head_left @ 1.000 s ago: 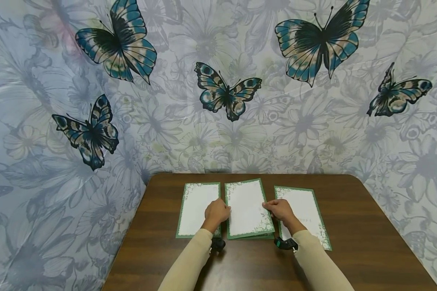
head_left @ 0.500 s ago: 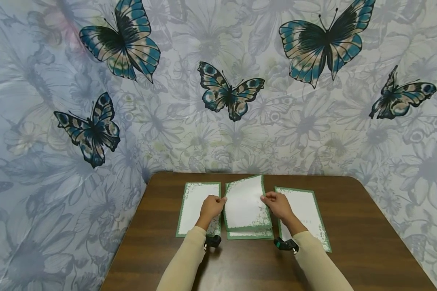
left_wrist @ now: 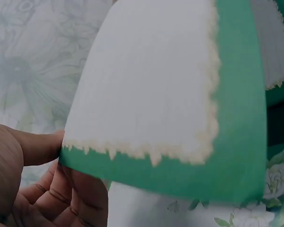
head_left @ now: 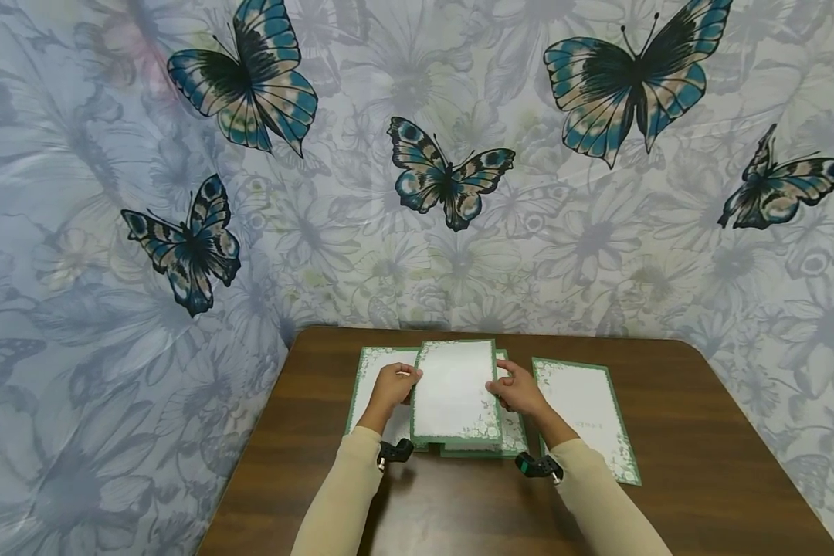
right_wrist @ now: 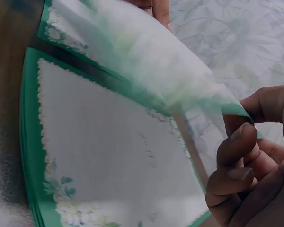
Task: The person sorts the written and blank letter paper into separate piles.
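A white paper sheet (head_left: pixel 453 395) with a green floral border is raised above the table between my two hands. My left hand (head_left: pixel 389 388) pinches its left edge; in the left wrist view the thumb and fingers (left_wrist: pixel 40 146) grip a green edge. My right hand (head_left: pixel 524 392) pinches the opposite edge, and the sheet bows in the right wrist view. Beneath it lies a stack of similar sheets (right_wrist: pixel 109 142), with faint print too small to read. The raised sheet overlaps part of another bordered sheet (head_left: pixel 370 378) on the left.
A third bordered sheet (head_left: pixel 584 421) lies slightly turned on the right of the brown wooden table (head_left: pixel 688 463). Behind the table's far edge hangs a floral backdrop (head_left: pixel 361 262) with large butterflies. A dark camera band sits on each wrist.
The middle sheet has come up off its stack and shifted left, now partly over the left sheet. Both hands have moved along with it, the left hand farther left.
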Motion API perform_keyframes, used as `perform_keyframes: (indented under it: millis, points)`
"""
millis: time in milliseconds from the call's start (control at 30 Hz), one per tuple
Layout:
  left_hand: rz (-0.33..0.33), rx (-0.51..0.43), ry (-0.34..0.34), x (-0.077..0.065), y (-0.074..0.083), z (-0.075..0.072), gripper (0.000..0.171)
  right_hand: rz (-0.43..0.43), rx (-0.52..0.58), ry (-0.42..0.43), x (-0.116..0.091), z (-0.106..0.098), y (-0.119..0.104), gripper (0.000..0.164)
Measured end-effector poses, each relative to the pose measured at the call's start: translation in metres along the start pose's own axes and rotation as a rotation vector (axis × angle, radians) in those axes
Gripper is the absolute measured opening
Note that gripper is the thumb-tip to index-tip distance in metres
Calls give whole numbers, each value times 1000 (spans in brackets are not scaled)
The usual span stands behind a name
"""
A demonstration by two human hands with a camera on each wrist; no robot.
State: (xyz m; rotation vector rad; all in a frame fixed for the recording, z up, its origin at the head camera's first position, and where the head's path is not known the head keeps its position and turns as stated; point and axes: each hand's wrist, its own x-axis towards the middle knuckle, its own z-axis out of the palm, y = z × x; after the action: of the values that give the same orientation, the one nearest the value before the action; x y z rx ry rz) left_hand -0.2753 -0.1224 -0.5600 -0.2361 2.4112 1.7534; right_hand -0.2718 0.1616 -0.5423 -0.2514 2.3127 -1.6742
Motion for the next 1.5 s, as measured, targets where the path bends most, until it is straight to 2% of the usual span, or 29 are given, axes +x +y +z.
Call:
perform_keyframes:
  millis: [100, 167, 333, 433, 500, 800, 1000, 1200, 1500]
  points:
    - [-11, -5, -13, -1, -3, -2, 34, 3, 5, -15, 0, 4, 3, 69]
    - [-17, -7, -16, -3, -5, -4, 33, 1, -13, -2, 0, 7, 5, 66]
    - [2, 50, 33, -7, -9, -12, 32, -6, -130, 96, 4, 18, 12, 38]
    - [16, 83, 66, -9, -13, -20, 33, 15, -128, 138, 5, 28, 13, 24]
    - [21, 95, 86, -10, -16, -26, 33, 29, -107, 144, 6, 35, 11, 20]
    - [11, 165, 187, -15, -29, -55, 29, 15, -105, 133, 17, 75, -2, 21]
    - [23, 224, 234, -16, -36, -67, 26, 43, -130, 131, 24, 94, 0, 23]
    - [16, 274, 260, -15, -41, -73, 27, 76, -169, 131, 28, 104, 2, 24]
    - [4, 286, 284, -12, -47, -81, 25, 48, -214, 112, 33, 112, 1, 21]
